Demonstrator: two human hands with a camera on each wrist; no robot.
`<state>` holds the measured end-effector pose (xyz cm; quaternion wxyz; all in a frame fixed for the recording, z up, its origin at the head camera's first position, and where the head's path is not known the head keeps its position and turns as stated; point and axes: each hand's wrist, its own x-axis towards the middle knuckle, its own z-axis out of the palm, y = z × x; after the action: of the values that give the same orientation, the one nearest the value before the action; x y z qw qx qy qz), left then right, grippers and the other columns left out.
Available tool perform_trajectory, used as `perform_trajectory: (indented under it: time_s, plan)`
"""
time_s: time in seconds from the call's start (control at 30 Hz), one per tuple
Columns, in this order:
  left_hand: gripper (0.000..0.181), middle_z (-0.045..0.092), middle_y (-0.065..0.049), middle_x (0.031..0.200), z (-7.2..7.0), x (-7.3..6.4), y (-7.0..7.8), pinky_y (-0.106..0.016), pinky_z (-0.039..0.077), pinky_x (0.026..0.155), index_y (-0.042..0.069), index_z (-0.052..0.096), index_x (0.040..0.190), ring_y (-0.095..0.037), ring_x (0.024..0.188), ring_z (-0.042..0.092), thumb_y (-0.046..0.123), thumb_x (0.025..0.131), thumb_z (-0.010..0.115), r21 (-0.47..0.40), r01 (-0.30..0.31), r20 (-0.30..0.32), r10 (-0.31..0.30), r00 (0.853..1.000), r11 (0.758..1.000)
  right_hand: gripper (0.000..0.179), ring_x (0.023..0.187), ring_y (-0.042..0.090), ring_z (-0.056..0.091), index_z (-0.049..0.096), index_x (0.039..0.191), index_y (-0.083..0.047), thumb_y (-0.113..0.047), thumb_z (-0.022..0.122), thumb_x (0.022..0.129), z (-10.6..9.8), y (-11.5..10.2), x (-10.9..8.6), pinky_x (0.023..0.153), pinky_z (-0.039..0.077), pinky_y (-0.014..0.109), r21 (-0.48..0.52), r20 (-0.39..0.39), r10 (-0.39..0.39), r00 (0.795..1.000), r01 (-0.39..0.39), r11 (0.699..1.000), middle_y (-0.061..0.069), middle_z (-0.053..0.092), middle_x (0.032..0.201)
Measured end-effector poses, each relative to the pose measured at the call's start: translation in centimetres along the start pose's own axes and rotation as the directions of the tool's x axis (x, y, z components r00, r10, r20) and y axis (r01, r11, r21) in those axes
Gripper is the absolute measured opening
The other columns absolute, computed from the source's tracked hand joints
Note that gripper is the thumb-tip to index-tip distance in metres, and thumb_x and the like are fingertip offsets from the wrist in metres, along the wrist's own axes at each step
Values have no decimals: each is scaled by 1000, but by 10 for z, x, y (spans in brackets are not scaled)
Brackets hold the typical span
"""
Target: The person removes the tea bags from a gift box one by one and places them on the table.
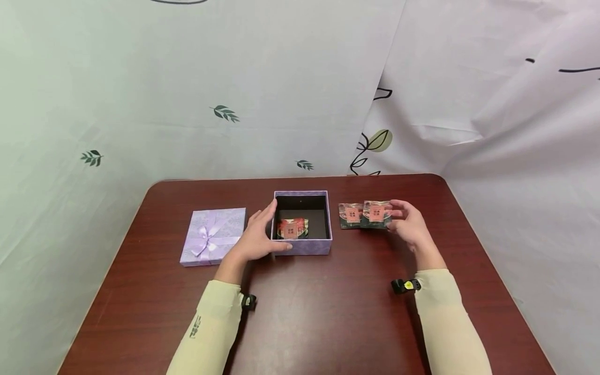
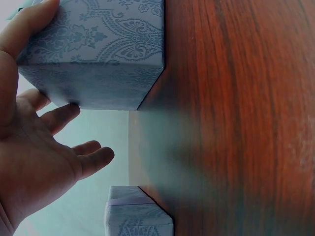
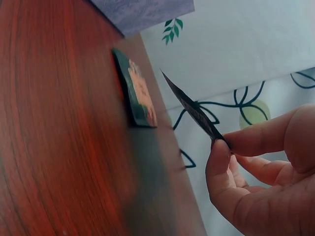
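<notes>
A purple patterned box (image 1: 302, 247) stands without its lid, one tea packet (image 1: 291, 229) lying inside it. My left hand (image 1: 257, 237) rests on the box's near left corner, thumb along the front and fingers against the left side. In the left wrist view, the fingers (image 2: 93, 160) farthest from the thumb are spread away from the wall. Between thumb and fingertips my right hand (image 1: 410, 225) pinches the edge of a second tea packet (image 1: 376, 214). The right wrist view shows this packet (image 3: 189, 108) edge-on and raised. Beside it, another tea packet (image 3: 140, 96) lies on the table.
Left of the box lies its purple lid (image 1: 213, 237), with a ribbon bow on top. The brown table (image 1: 323, 312) ends at the back against a pale curtain (image 1: 300, 94) printed with leaves.
</notes>
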<state>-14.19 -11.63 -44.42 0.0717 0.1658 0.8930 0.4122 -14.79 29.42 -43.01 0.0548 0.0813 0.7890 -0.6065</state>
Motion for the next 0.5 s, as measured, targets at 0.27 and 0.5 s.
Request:
perform_trajectory:
  time_s: [0.27, 0.5]
  plan:
    - [121, 11, 4, 165, -1, 1, 0, -57, 13, 116, 12, 11, 162, -34, 149, 1, 37, 74, 90, 3, -16, 3, 16, 1000, 1000, 69, 100, 25, 53, 36, 149, 4, 20, 52, 83, -8, 4, 8, 70, 56, 27, -38, 0, 5, 1000, -5, 999, 29, 48, 135]
    - [121, 11, 3, 165, -1, 0, 1, -55, 11, 116, 11, 11, 162, -34, 149, 2, 37, 74, 90, -2, -28, 4, 28, 1000, 1000, 68, 97, 24, 54, 36, 150, 4, 19, 50, 85, -14, 8, 13, 69, 55, 27, -80, 5, 17, 1000, -16, 997, 29, 46, 135]
